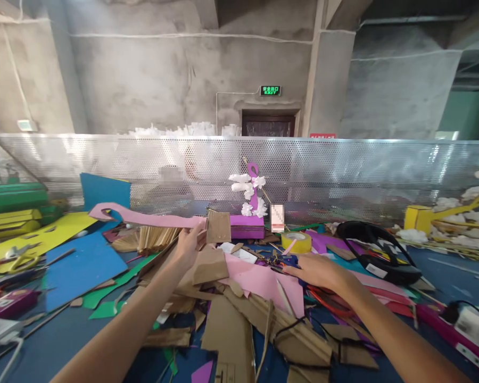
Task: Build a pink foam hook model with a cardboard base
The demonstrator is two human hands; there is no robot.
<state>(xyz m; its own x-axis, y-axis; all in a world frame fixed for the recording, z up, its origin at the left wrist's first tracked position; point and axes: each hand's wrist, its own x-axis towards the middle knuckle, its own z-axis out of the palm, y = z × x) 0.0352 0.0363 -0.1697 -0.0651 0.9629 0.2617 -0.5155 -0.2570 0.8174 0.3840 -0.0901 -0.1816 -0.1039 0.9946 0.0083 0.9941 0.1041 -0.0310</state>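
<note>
My left hand [190,243] is closed on a long pink craft piece with a looped end [151,218], which stretches out to the left. A square brown cardboard piece [219,227] sits at its right end; whether the two are joined I cannot tell. My right hand [321,270] is over the clutter at centre right, its thumb and fingers around a small dark blue object [289,259], mostly hidden. Under it lie a pink sheet [263,276] and orange-red handles or cords [329,300]. Behind stands a purple looped figure with white tufts [253,197] on a purple box [247,227].
Cardboard scraps [227,335] cover the middle of the blue table. A yellow tape roll [296,243] and a black strap-like headset [379,252] are to the right. Yellow scissors [24,263] and a blue sheet [83,271] lie left. A perforated metal panel [207,170] borders the back.
</note>
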